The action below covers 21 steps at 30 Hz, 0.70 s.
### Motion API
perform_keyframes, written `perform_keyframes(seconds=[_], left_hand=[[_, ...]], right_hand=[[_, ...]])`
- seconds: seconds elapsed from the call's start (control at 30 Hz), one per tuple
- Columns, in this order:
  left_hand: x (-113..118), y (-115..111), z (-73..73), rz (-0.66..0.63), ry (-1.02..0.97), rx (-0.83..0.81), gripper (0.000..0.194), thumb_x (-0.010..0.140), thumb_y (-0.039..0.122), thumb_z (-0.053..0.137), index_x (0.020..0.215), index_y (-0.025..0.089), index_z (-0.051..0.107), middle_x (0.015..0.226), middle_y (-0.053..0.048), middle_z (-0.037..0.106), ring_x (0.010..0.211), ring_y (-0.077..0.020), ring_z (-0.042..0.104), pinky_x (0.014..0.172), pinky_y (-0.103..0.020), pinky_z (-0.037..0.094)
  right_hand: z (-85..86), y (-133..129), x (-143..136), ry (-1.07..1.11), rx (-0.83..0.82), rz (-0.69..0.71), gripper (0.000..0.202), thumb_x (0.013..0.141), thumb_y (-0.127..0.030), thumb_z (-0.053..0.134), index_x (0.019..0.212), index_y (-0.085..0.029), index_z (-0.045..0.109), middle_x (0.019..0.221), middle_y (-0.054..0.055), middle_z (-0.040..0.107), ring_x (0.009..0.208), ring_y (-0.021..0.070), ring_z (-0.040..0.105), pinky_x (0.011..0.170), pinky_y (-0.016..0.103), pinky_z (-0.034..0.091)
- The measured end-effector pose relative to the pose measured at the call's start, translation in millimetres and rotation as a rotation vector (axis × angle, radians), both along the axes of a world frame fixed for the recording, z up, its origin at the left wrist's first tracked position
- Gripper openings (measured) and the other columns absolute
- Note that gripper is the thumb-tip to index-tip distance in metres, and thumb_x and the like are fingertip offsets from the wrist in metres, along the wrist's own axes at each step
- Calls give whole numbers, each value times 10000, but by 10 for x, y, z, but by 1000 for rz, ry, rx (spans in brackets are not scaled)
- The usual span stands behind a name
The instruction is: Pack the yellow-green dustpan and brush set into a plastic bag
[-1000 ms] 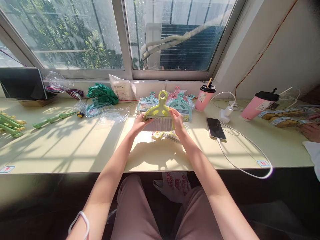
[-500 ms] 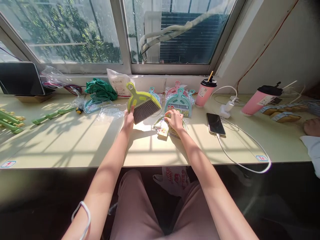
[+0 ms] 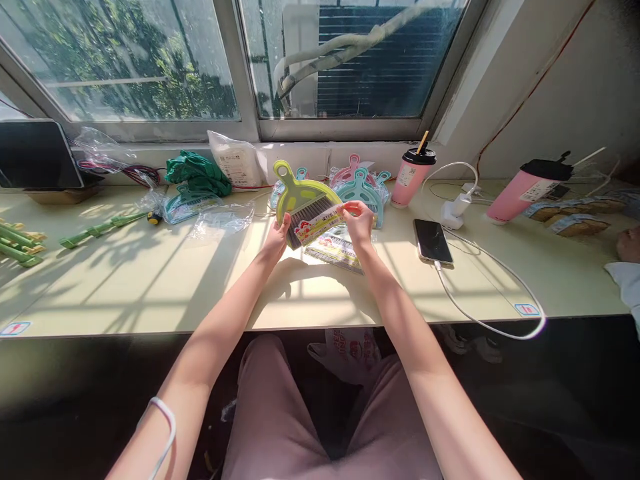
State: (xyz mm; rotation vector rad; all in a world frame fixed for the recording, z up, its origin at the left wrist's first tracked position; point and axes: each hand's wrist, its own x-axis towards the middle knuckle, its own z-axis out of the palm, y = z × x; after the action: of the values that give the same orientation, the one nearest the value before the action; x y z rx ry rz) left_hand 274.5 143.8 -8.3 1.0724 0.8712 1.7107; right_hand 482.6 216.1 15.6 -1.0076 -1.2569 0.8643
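My left hand [image 3: 278, 241] grips the lower left edge of a yellow-green dustpan and brush set [image 3: 300, 191], tilted above the table with its dark bristles towards me. Across the bristles lies a printed label card [image 3: 316, 224]. My right hand [image 3: 360, 224] pinches the card's right end between thumb and fingers. Beneath it, another wrapped dustpan set [image 3: 337, 250] with a similar label lies on the table, partly covered by my right hand. Behind stand blue-green dustpan sets [image 3: 361, 190] and a pink one [image 3: 354, 167].
A pink cup [image 3: 407, 180], a charging phone [image 3: 433, 241] and a white cable are on the right, with another pink cup [image 3: 523, 193] beyond. Clear plastic wrap [image 3: 225, 219], a green bag [image 3: 197, 175] and bamboo-like green sticks [image 3: 100, 229] lie left. Another person's sleeve [image 3: 623, 280] shows far right.
My right hand has lifted the label card from the table up against the brush bristles. My left hand has brought the dustpan set a little to the right.
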Motion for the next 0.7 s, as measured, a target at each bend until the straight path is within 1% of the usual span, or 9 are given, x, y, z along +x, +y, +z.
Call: perform_keyframes(seconds=[0.03,0.1,0.23,0.3,0.4,0.47,0.57,0.7], left_hand=[[30,-5,-10,-29,14,15,1008,670,882,952,1370,188,742,1411,-192,803,1442,-429,710,1211,-566,609],[87,-28,-15,-66,54,38,1022,656,866,971,1385,186,748,1448,-207,790,1456,-451,696,1237,-579,582],[145,-71,-8,-63,154,31,926,695,641,1055,1439,197,728,1437,-186,799,1421,-435,711,1244,-587,555],[136,-63,-22,-59,174,14,894,693,566,1066,1432,201,720,1414,-179,806,1386,-430,720,1224,-610,554],[104,-24,-56,-49,170,5,871,640,531,1084,1350,177,724,1391,-201,802,1364,-448,705,1208,-653,535],[96,-8,-66,-39,171,9,860,620,504,1092,1318,171,717,1398,-205,795,1370,-453,691,1211,-656,525],[116,-16,-53,-40,168,7,847,608,471,1099,1305,179,717,1401,-189,800,1360,-433,698,1203,-617,538],[143,-41,-41,-16,154,-18,816,606,474,1092,1283,188,736,1363,-164,819,1330,-403,730,1191,-576,564]], right_hand=[[-5,-19,-4,-20,2,-56,296,822,-478,907,850,-249,721,921,39,850,959,278,815,921,411,633],[-10,-71,-14,-31,-20,-133,231,852,-424,874,848,-241,734,909,51,857,975,300,827,965,444,626],[15,-207,-54,-106,-37,-174,167,877,-362,863,838,-243,752,909,65,873,975,320,827,994,462,601],[33,-273,-78,-155,-27,-179,140,896,-338,856,847,-247,761,925,66,879,982,324,826,994,457,589],[33,-352,-115,-179,-19,-201,121,934,-337,831,894,-244,765,997,78,891,1015,325,825,974,439,583],[14,-382,-138,-188,-21,-231,93,950,-326,808,934,-245,766,1069,84,895,1060,326,819,971,430,579],[-13,-381,-152,-212,-19,-264,57,964,-314,770,955,-258,765,1122,74,894,1086,319,804,976,421,574],[-17,-330,-124,-234,4,-291,84,984,-350,747,971,-269,769,1128,66,895,1060,306,794,986,423,574]])
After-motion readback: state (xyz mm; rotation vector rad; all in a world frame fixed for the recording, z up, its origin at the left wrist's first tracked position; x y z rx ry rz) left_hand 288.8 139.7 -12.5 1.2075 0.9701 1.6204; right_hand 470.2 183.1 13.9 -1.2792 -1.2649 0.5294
